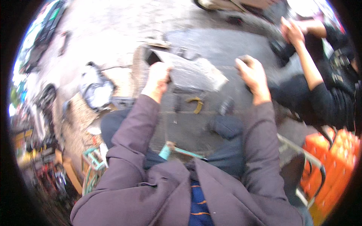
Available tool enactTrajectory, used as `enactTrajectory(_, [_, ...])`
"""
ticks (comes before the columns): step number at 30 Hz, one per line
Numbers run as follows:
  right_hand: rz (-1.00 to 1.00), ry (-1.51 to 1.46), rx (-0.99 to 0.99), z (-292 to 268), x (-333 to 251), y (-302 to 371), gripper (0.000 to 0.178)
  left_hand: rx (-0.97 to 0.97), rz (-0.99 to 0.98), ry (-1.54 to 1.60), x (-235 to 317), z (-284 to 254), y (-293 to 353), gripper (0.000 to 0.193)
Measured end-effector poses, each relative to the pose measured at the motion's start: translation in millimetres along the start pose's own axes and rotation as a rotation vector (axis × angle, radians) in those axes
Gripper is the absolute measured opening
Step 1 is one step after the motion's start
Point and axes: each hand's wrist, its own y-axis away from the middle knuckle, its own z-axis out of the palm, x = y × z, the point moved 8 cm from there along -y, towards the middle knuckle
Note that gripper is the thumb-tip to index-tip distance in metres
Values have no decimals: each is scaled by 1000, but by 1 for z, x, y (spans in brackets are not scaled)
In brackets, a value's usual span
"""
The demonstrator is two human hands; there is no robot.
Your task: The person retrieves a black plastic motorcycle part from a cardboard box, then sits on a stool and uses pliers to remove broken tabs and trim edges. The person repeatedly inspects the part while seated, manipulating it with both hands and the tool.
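Note:
My left hand (158,78) is closed on the left end of a shiny grey sheet-like piece (192,71), which is blurred and has a dark opening or fold at its upper left. To the right, apart from that piece, my right hand (255,75) is raised with its fingers curled together. Whether it pinches something small cannot be made out. Below the grey piece, between my feet, a curved yellow piece (195,104) lies on the dark mat (177,130).
A person in dark clothes (316,86) sits close on the right, hands together. Behind them stands an orange crate (328,158) beside a metal chair frame (301,150). At left lie a grey-white bundle (97,88) and cluttered parts (45,162). A teal piece (166,151) shows near my lap.

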Motion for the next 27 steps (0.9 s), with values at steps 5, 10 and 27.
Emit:
enactTrajectory(5, [200,-214,-1,3,-16,0,45,32,116,56,91,-29,63,12])
enactTrajectory(10, [385,-846,-192,35,-55,-10,45,-132,133,311,142,-56,94,19])
enactTrajectory(27, [27,-920,-378,60,-108,-23,39,-202,5,172,85,-124,95,41])
